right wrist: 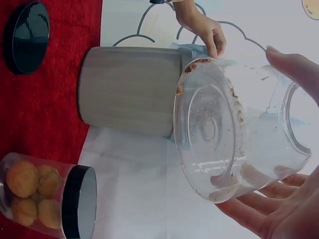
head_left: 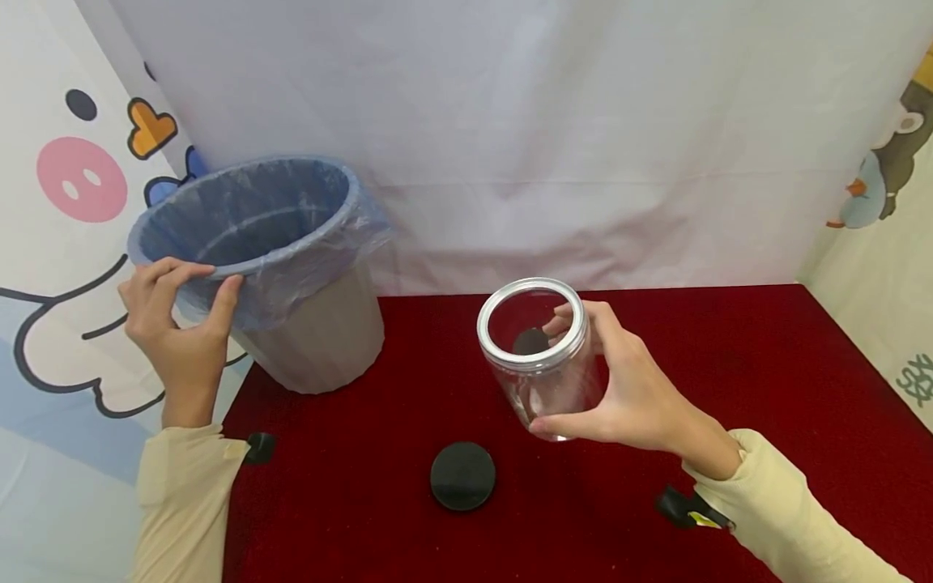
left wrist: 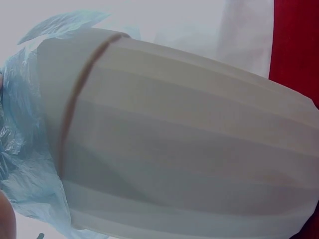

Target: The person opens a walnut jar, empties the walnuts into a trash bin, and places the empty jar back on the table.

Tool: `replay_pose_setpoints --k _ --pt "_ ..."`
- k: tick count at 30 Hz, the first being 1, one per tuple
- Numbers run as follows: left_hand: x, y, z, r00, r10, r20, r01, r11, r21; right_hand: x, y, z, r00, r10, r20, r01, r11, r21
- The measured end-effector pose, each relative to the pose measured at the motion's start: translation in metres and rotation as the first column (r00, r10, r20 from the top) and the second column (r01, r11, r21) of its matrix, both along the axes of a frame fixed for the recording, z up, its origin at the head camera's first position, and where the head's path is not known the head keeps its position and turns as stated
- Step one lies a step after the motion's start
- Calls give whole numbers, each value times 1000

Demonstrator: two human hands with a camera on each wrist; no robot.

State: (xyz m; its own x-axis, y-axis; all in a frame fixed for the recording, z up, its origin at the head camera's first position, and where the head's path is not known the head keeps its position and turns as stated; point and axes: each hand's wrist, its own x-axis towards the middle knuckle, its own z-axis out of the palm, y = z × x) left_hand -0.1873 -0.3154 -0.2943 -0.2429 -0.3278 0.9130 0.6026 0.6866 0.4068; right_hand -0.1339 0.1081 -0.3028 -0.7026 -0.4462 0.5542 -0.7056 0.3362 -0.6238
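My left hand [head_left: 178, 316] grips the near left rim of a pale grey trash bin [head_left: 321, 340], over its blue plastic liner [head_left: 284, 279]. The bin stands tilted toward that hand in the head view. My right hand [head_left: 627, 397] holds a clear plastic jar [head_left: 535, 380] above the red cloth, thumb on the near side, fingers round the far side. The jar has a silver rim and no lid; its mouth tips toward the head camera. Brown crumbs cling round its base in the right wrist view. A round black lid [head_left: 462, 476] lies on the cloth.
A second clear jar [right wrist: 37, 194] with a black lid stands beyond the held one, with several round brown pieces inside. White cloth [head_left: 510, 146] hangs along the back of the red-covered table [head_left: 328, 502]; printed cloth [head_left: 66, 267] hangs at the left.
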Motion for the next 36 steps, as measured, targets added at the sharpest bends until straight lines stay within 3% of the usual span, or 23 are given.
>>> replay_pose_setpoints --k 8,15,19,29,33,36 --pt "-4 5 1 1000 -6 -3 7 1000 9 11 6 -9 999 -19 47 20 1000 -14" --pt "-3 10 3 1000 -13 -3 13 1000 15 15 9 -22 999 32 25 -31 998 -58" --pt "-2 13 4 1000 -14 -11 14 1000 18 19 8 -29 998 44 54 -39 996 -78" --pt "2 14 5 999 7 -35 -5 998 58 42 -4 -27 995 56 80 -50 996 -78" --pt "2 13 5 1000 7 -26 -6 998 58 43 -4 -35 993 62 101 -56 997 -61" --pt "2 13 4 1000 8 -19 -7 998 56 39 0 -51 990 59 126 -53 997 -49"
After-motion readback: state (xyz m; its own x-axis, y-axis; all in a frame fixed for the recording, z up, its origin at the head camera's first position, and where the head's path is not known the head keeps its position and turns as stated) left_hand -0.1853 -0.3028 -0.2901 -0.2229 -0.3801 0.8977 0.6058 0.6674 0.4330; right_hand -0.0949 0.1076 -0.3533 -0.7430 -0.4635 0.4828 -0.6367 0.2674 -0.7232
